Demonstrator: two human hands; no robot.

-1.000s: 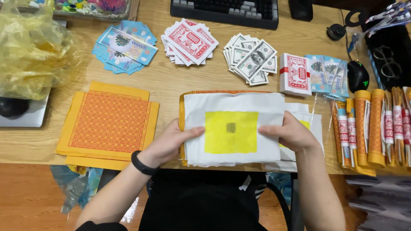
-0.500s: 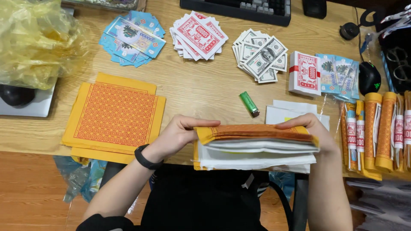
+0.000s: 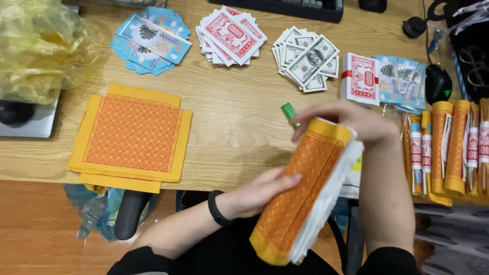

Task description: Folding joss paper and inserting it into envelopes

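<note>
Paper stack (image 3: 300,196): a thick bundle with an orange patterned cover, tilted on edge over the near table edge.
Left hand (image 3: 262,191): pressed flat against the bundle's orange face, low on its left side.
Right hand (image 3: 351,122): curled over the bundle's top end, holding it.
Lighter (image 3: 289,112): green, just behind the bundle's top.
Table (image 3: 234,132): bare wood between the bundle and the flat orange sheets (image 3: 131,135) at left.
</note>
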